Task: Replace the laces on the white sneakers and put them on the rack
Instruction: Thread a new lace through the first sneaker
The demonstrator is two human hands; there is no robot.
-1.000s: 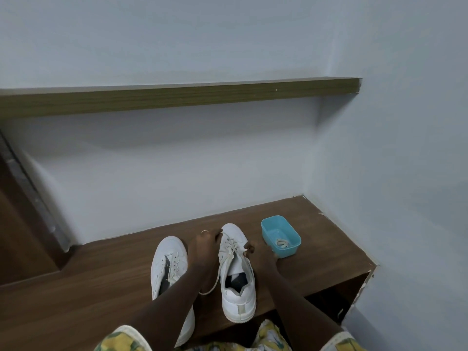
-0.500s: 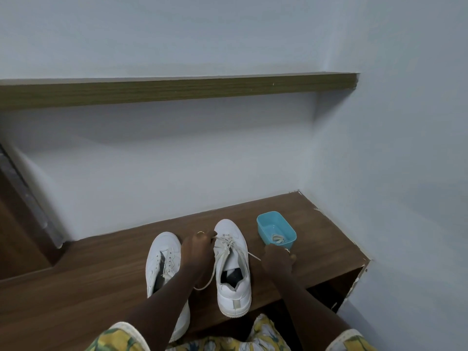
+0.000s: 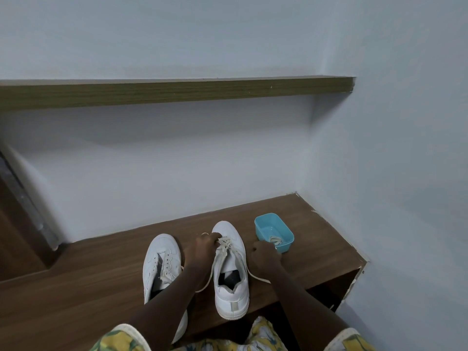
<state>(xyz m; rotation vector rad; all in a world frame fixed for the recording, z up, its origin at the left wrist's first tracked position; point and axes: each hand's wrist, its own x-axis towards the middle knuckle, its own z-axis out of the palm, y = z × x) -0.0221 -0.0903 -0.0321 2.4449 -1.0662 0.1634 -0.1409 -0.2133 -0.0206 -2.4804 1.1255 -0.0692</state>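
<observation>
Two white sneakers stood side by side on the wooden bench top, toes pointing toward the far wall. The left sneaker looked partly unlaced, with loose ends at its eyelets. The right sneaker carried a slack, off-white lace, its ends trailing off both sides onto the wood. The left hand was closed on the lace crossings near the toe end of the eyelets. The right hand was curled into a fist just right of the shoe, apparently pinching the lace end that ran out to it; the exact grip could not be made out. A blue tub sat just beyond that fist with a coiled lace inside, probably the replacement. Judged step: stripping the old lace from the right sneaker. Next move calls for pulling the strand free of each eyelet in turn while the other hand steadies the shoe.
</observation>
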